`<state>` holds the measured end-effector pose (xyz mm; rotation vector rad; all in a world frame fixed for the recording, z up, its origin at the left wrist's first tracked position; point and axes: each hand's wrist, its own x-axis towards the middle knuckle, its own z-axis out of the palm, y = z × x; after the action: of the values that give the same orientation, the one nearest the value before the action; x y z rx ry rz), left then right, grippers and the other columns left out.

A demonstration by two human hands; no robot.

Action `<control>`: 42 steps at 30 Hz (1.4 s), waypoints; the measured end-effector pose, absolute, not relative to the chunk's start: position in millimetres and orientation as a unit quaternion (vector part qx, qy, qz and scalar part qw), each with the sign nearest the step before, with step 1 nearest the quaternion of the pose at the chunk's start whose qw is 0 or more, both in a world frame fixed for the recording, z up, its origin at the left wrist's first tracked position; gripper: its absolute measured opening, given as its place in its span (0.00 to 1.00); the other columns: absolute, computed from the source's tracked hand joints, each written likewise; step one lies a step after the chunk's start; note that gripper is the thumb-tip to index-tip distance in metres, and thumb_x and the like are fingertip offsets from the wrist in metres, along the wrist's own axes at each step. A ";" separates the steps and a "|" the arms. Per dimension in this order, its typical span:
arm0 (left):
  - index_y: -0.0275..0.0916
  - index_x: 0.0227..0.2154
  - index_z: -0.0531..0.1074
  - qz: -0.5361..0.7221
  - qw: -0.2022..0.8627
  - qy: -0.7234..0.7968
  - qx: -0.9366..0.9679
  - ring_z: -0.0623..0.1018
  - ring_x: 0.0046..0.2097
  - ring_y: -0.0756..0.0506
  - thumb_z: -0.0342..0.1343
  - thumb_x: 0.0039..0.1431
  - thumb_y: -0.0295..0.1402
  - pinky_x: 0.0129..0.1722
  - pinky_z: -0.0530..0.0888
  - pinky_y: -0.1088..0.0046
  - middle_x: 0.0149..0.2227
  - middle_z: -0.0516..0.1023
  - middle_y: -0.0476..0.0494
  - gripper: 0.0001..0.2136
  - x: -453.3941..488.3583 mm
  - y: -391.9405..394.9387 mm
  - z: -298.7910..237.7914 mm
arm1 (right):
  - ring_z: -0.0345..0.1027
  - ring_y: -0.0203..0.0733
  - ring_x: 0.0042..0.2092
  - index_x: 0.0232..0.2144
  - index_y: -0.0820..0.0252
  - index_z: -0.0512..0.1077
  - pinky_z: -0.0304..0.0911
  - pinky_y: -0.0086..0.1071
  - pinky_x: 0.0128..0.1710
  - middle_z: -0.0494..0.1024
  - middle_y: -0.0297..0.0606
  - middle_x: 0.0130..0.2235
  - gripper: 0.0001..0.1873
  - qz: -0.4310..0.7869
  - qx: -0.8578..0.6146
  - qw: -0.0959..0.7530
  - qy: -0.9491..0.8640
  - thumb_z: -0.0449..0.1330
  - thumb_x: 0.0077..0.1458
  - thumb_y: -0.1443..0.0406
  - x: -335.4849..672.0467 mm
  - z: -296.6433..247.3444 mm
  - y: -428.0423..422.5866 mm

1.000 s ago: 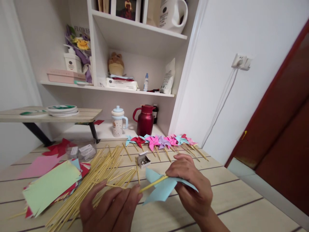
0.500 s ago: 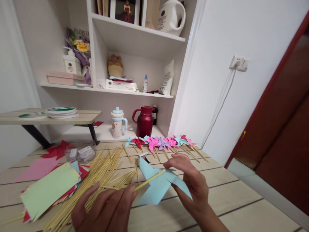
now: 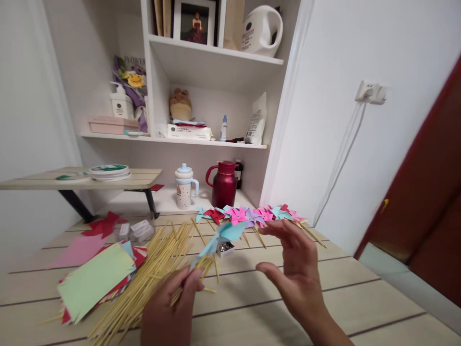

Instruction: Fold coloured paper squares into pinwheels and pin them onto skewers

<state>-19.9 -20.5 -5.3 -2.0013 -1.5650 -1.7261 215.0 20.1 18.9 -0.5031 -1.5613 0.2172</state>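
Note:
A light blue paper pinwheel (image 3: 219,239) is held up over the table by my left hand (image 3: 173,300), whose fingers are closed around its stick just below the paper. The pinwheel is seen nearly edge-on and slightly blurred. To its right, my right hand (image 3: 298,264) is open, thumb and fingers apart, touching nothing. Behind the pinwheel stands a small open box (image 3: 225,249) with shiny metal bits. A pile of thin wooden sticks (image 3: 144,278) lies beside and partly under my left hand.
Finished pinwheels (image 3: 248,216) lie in a row at the table's back. Stacked coloured paper (image 3: 95,278) and clear plastic boxes (image 3: 141,231) are at left, near a raised small table (image 3: 151,179). A red jug (image 3: 224,185) and a cup (image 3: 184,192) stand behind.
My right hand has let go of the pinwheel and opened. The pinwheel has turned edge-on in my left hand. The view has shifted slightly to the left.

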 end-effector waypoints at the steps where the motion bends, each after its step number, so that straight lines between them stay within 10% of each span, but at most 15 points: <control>1: 0.43 0.25 0.78 -0.569 -0.070 -0.537 -0.619 0.79 0.25 0.47 0.57 0.59 0.42 0.27 0.73 0.74 0.21 0.80 0.53 0.12 -19.4 -18.1 -7.5 | 0.67 0.52 0.53 0.62 0.48 0.57 0.58 0.56 0.58 0.67 0.45 0.55 0.36 0.121 -0.228 0.686 -0.680 0.65 0.55 0.67 214.5 18.4 20.3; 5: 0.39 0.20 0.76 -0.595 -0.379 -0.516 -0.486 0.78 0.28 0.47 0.59 0.54 0.49 0.32 0.76 0.71 0.23 0.78 0.47 0.19 -16.1 -13.5 -10.6 | 0.67 0.51 0.54 0.61 0.50 0.58 0.61 0.52 0.57 0.68 0.46 0.55 0.31 0.167 -0.260 0.690 -0.655 0.62 0.58 0.64 213.8 15.7 22.1; 13: 0.36 0.20 0.76 -0.604 -0.549 -0.421 -0.396 0.69 0.26 0.51 0.65 0.46 0.49 0.30 0.70 0.74 0.21 0.71 0.48 0.18 -0.7 -16.8 -2.2 | 0.67 0.48 0.52 0.58 0.51 0.63 0.62 0.45 0.54 0.73 0.42 0.50 0.23 0.180 -0.337 0.605 -0.698 0.59 0.61 0.61 210.3 7.3 24.1; 42: 0.37 0.26 0.81 -0.548 -0.558 -0.466 -0.414 0.69 0.29 0.48 0.65 0.46 0.47 0.35 0.67 0.73 0.23 0.74 0.47 0.16 5.6 -22.1 -1.4 | 0.65 0.44 0.49 0.46 0.52 0.75 0.64 0.40 0.50 0.66 0.40 0.45 0.13 0.043 -0.328 0.573 -0.750 0.57 0.61 0.69 203.3 14.9 27.1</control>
<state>5.6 -22.1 -1.4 -2.1560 -2.4271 -2.8584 203.3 27.1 14.9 -0.7696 -1.7576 0.1020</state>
